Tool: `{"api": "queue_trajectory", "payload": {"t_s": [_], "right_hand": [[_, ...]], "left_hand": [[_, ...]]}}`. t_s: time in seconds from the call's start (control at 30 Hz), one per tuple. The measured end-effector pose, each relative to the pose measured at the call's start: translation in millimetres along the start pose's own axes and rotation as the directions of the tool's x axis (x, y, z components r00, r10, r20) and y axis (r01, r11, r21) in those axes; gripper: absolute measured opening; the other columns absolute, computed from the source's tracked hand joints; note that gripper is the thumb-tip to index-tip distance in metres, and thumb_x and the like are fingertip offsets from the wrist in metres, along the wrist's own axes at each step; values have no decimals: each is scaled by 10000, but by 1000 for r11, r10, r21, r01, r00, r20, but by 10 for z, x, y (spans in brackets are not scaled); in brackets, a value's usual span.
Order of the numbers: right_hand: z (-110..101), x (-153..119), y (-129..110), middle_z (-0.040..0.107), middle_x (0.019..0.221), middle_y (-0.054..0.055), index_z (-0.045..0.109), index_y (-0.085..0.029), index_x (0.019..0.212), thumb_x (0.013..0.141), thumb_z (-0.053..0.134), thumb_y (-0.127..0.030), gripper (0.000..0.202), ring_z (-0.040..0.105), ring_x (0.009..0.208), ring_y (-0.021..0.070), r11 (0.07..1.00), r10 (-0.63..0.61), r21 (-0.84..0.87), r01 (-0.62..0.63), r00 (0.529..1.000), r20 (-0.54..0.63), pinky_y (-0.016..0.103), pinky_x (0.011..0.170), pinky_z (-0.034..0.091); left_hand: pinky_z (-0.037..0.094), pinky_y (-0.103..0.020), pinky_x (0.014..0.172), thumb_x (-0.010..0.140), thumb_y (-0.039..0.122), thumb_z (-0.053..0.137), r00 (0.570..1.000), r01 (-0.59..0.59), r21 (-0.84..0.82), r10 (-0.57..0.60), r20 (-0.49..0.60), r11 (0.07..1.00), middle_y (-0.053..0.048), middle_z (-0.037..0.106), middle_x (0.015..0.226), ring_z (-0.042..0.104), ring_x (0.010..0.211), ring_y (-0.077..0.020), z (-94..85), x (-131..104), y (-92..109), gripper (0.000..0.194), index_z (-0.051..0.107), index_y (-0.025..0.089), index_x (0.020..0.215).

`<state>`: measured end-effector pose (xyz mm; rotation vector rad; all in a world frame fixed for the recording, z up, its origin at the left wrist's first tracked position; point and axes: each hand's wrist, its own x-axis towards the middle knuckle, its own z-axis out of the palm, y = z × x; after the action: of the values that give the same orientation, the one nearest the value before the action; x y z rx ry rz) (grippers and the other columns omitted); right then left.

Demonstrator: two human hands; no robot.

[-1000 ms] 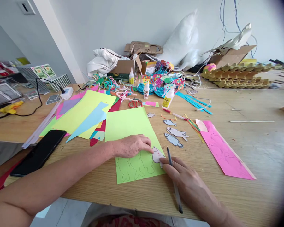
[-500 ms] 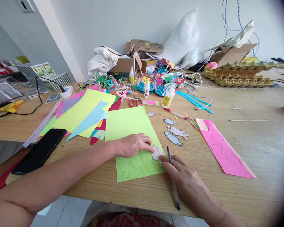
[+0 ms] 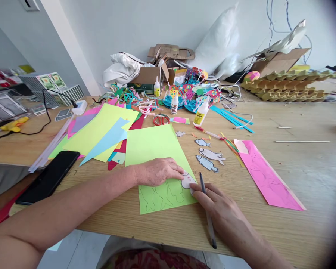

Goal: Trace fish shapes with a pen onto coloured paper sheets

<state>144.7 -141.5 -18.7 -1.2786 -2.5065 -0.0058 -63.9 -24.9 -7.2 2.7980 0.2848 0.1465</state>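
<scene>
A sheet of light green paper (image 3: 149,145) lies in front of me, with several pencil-like fish outlines (image 3: 161,198) on its near part. On its right edge rests a white paper fish cutout (image 3: 187,180) with small reddish marks. My left hand (image 3: 159,172) lies over the sheet, its forefinger stretched out to the cutout's upper left. With the thumb and fingertips of my right hand (image 3: 224,211) I touch the cutout's lower end. A dark pen (image 3: 211,231) is held between that hand's fingers, point up and away from the paper. Other fish cutouts (image 3: 209,154) lie to the right.
Coloured paper sheets (image 3: 91,130) and a black phone (image 3: 49,175) lie left. Red-handled scissors (image 3: 161,119), a glue bottle (image 3: 201,114) and craft pieces (image 3: 190,97) stand behind. Pink paper (image 3: 268,175) lies right, egg trays (image 3: 288,87) at the back right.
The view has shifted slightly. My left forefinger has moved a little at the cutout's upper edge. The cutout stays on the green sheet, and the pen remains in my right hand.
</scene>
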Motion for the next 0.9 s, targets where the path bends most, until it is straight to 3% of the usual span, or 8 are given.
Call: {"api": "queue_trajectory", "payload": {"t_s": [0.3, 0.6, 0.9], "right_hand": [[-14, -4, 15, 679, 978, 80, 641, -166, 881, 787, 375, 6, 330, 580, 902, 195, 1000, 1, 20, -1, 999, -34, 259, 693, 513], [-23, -8, 0, 686, 902, 90, 616, -169, 877, 792, 366, -6, 310, 589, 854, 199, 1000, -4, 1, 4, 999, -31, 280, 682, 525], [-66, -24, 7, 673, 921, 78, 596, -182, 783, 766, 372, 21, 303, 589, 866, 189, 998, 12, 55, -11, 1000, -10, 254, 669, 518]], "left_hand": [[377, -328, 961, 730, -56, 382, 999, 14, -21, -14, 30, 1000, -42, 540, 1264, 498, 1112, -182, -50, -9, 10, 551, 586, 217, 1162], [401, -311, 913, 793, -15, 379, 999, -49, 84, 47, 25, 995, -81, 549, 1246, 500, 1024, -202, -41, -7, 22, 458, 579, 134, 1177], [385, -288, 892, 823, 30, 418, 999, -27, 170, 19, 51, 985, -34, 497, 1306, 480, 985, -191, -31, -29, 83, 434, 578, 217, 1180]]}}
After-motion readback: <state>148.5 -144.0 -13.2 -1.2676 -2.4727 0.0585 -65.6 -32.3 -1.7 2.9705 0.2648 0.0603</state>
